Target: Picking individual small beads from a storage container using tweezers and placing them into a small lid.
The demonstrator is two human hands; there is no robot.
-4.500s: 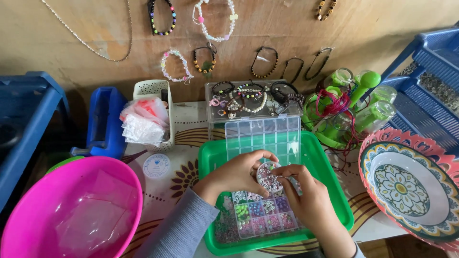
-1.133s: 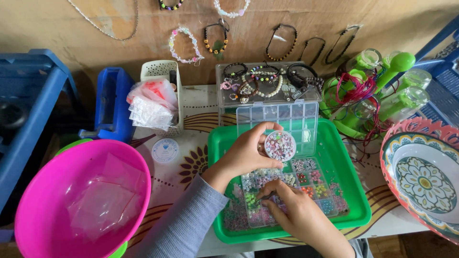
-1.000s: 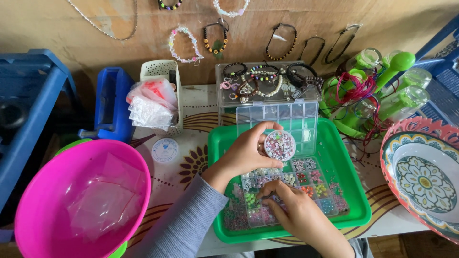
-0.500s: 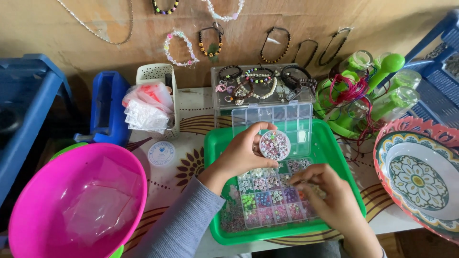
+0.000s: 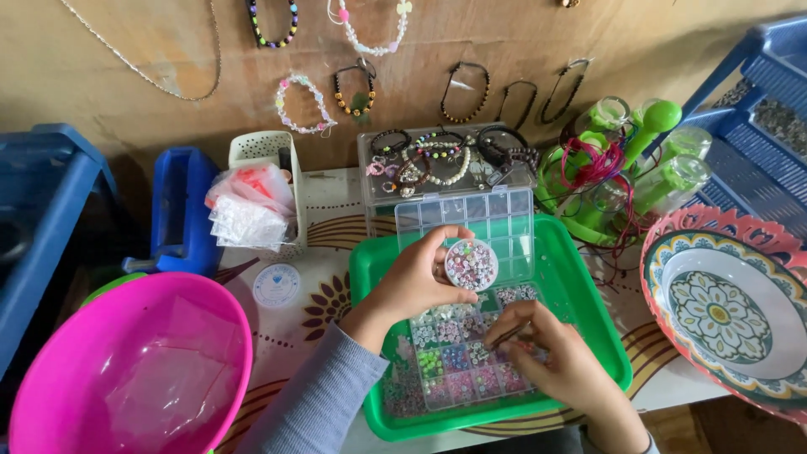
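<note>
While the left hand [image 5: 418,282] pinches a small round bead pot [image 5: 471,264] by its rim above the green tray [image 5: 588,311], the right hand's [image 5: 559,361] fingers close on something tiny over the compartment box [image 5: 458,361], light and likely spill-prone.

Small round white label [image 5: 276,286] with blue print, lying flat on the patterned worktop [image 5: 328,244] between the pink bowl [image 5: 126,370] and the green tray [image 5: 580,311]. Clear plastic packets [image 5: 249,210], some showing red and white inside, bunched in the white perforated basket [image 5: 261,151] just behind. No signs or screens.
</note>
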